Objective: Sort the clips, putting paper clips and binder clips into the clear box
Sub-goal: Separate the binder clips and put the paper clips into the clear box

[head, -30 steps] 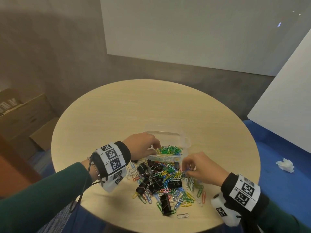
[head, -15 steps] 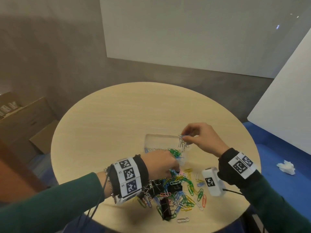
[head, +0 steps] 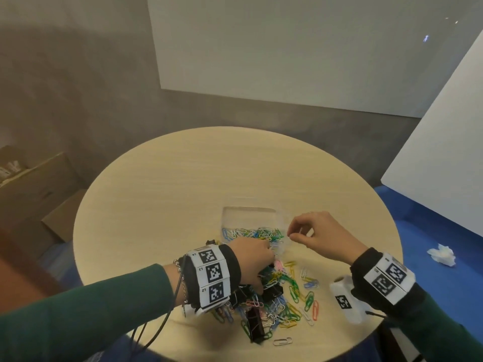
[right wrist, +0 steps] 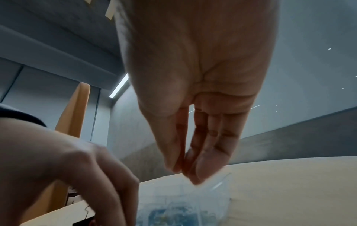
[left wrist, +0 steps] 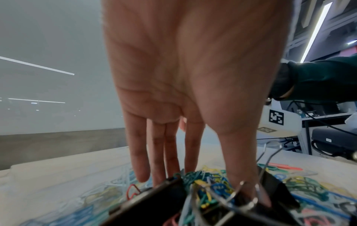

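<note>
The clear box (head: 248,209) sits mid-table with coloured paper clips (head: 251,233) in its near part. In front of it lies a mixed pile of paper clips (head: 292,288) and black binder clips (head: 254,325). My left hand (head: 269,254) reaches down into the pile's far edge. In the left wrist view its straight fingers (left wrist: 164,168) touch the clips beside a binder clip (left wrist: 154,203). My right hand (head: 290,235) hovers over the box's right end. Its fingertips (right wrist: 199,171) are gathered against the thumb, with no clip visible between them, above the box (right wrist: 183,198).
The round wooden table (head: 183,178) has bare surface behind and left of the box. A lone silver paper clip (head: 282,341) lies near the front edge. Cardboard boxes (head: 34,186) stand on the left floor; a crumpled tissue (head: 441,254) lies on the blue floor at right.
My right hand carried a pinch of clips from the pile to the box; they no longer show in its fingers. My left hand left the box and came down onto the pile.
</note>
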